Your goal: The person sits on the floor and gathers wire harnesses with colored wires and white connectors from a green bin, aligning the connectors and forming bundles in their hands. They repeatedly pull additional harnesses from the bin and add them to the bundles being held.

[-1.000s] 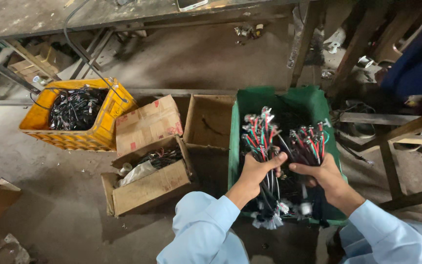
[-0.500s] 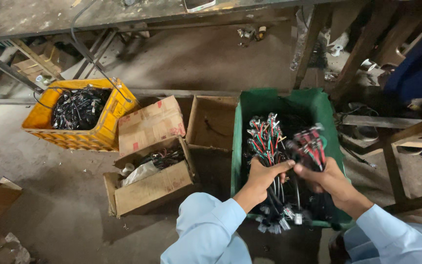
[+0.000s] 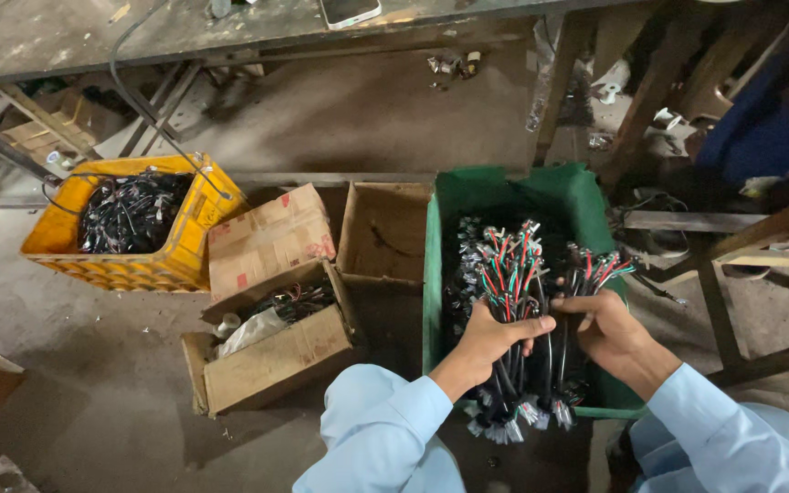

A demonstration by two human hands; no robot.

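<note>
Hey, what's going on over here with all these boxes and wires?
A person in light blue sleeves holds a bundle of short cables with both hands over a green bin. The left hand is closed around the bundle's middle; the right hand holds a second clump beside it. To the left sit open cardboard boxes, one holding more wires, and a yellow crate full of dark cables.

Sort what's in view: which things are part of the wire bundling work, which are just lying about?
In hand:
- left hand, closed on the wire bundle
- right hand, on the same bundle
- green bin under them, holding more wires

Lying about:
- yellow crate of dark cables
- open cardboard box
- empty cardboard box
- phone on the bench
</note>
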